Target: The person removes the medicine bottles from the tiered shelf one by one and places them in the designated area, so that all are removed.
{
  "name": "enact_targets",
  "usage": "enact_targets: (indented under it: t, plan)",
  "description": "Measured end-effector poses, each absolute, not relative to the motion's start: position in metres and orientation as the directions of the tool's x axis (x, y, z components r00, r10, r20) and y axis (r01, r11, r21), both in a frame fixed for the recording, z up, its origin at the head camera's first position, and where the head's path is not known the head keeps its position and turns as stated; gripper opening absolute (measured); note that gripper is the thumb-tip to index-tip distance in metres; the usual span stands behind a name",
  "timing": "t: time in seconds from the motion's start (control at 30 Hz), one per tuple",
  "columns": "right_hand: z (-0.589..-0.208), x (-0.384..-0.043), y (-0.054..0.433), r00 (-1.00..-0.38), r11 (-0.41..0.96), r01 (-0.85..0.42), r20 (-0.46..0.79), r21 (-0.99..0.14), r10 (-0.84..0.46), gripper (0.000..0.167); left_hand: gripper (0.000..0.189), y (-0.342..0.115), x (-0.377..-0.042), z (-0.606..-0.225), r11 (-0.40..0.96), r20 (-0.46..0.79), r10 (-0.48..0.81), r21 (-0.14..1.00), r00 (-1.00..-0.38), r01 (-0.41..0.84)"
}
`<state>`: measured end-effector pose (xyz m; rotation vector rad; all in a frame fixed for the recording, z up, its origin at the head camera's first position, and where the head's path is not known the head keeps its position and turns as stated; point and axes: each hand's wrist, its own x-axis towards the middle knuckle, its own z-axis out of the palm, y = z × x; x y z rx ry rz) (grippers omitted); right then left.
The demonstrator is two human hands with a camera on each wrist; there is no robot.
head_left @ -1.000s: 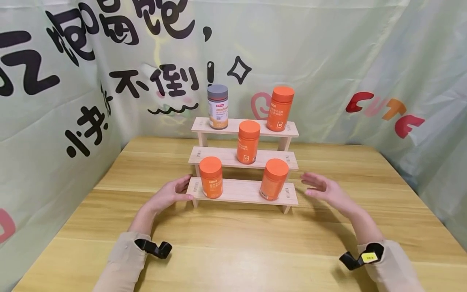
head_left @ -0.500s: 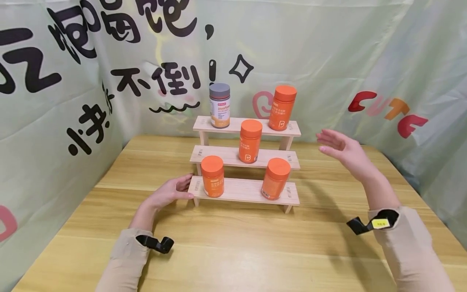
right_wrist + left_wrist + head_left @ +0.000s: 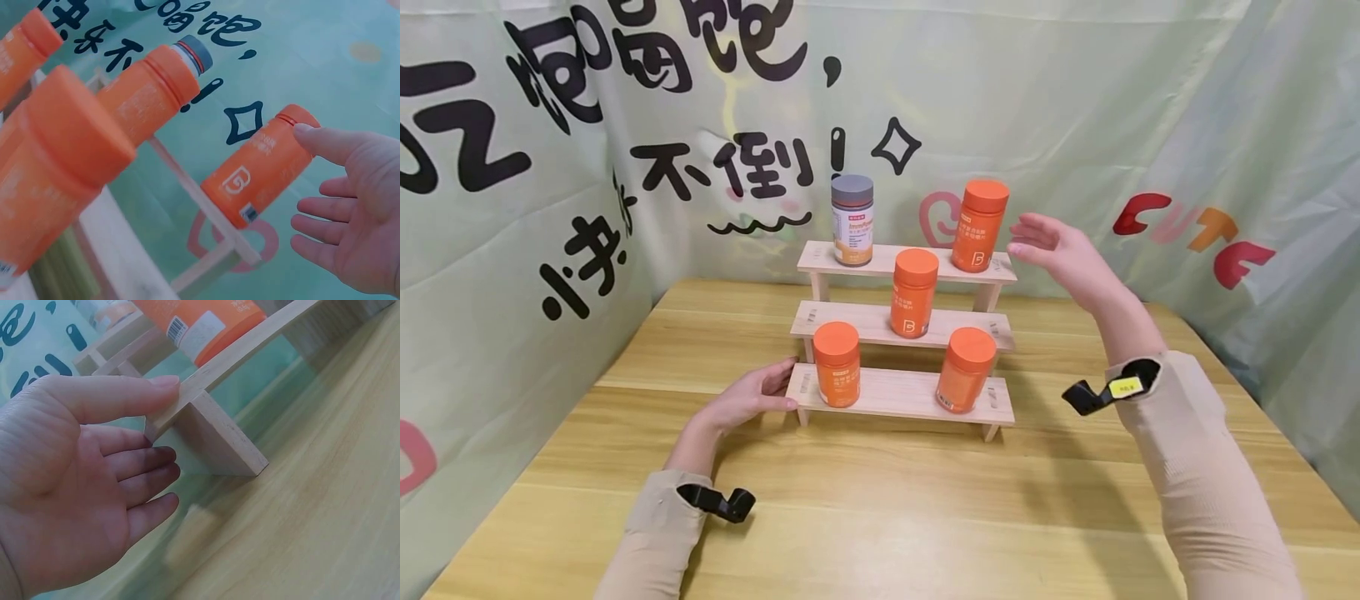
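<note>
A three-tier wooden display stand (image 3: 895, 392) bears several bottles. My left hand (image 3: 748, 398) holds the left end of its lowest shelf; in the left wrist view the thumb (image 3: 134, 397) lies at the shelf's front corner and the index finger meets the end's other corner. My right hand (image 3: 1060, 250) is raised, fingers apart and empty, just right of the orange bottle (image 3: 980, 227) on the top shelf. In the right wrist view its thumb tip overlaps that bottle's cap (image 3: 301, 115). A grey-capped white bottle (image 3: 852, 221) stands at the top shelf's left.
One orange bottle (image 3: 913, 293) stands mid-shelf on the second tier. Two more are on the lowest tier, a left jar (image 3: 837, 367) and a right jar (image 3: 965, 371), below the right forearm's reach. A printed cloth (image 3: 1045, 108) hangs behind the wooden table (image 3: 880, 517).
My right hand has risen from beside the lowest shelf, swung outward, then come in leftward to the top right bottle. The left hand stays at the stand; the bottles keep their places.
</note>
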<state>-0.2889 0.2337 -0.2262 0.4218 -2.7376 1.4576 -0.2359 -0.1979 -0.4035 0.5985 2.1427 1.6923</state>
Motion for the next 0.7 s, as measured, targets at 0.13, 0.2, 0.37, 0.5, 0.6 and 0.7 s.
enact_targets:
  t: [0.13,0.2,0.37,0.5,0.6,0.7]
  plan:
    - [-0.217,-0.299,0.223,-0.967,0.511,-0.237,0.15,-0.826,-0.205,0.078,0.083,-0.199,-0.237,-0.403,0.195,0.0,0.528,0.973,-0.85,0.121]
    - [-0.213,-0.304,0.22,-0.968,0.495,-0.237,0.157,-0.836,-0.198,0.078,0.083,-0.2,-0.237,-0.403,0.195,0.007,0.531,0.972,-0.847,0.13]
    - [-0.206,-0.316,0.213,-0.965,0.443,-0.246,0.174,-0.862,-0.197,0.076,0.082,-0.2,-0.239,-0.401,0.197,0.013,0.531,0.971,-0.847,0.138]
    - [-0.209,-0.323,0.206,-0.962,0.399,-0.257,0.193,-0.88,-0.195,0.072,0.082,-0.2,-0.239,-0.402,0.187,0.012,0.537,0.973,-0.843,0.133]
    - [-0.214,-0.325,0.201,-0.964,0.41,-0.255,0.199,-0.876,-0.174,0.068,0.082,-0.2,-0.239,-0.404,0.189,0.012,0.543,0.973,-0.839,0.136]
    - [-0.217,-0.325,0.198,-0.967,0.427,-0.25,0.205,-0.869,-0.149,0.064,0.082,-0.2,-0.238,-0.405,0.195,0.017,0.546,0.97,-0.838,0.146]
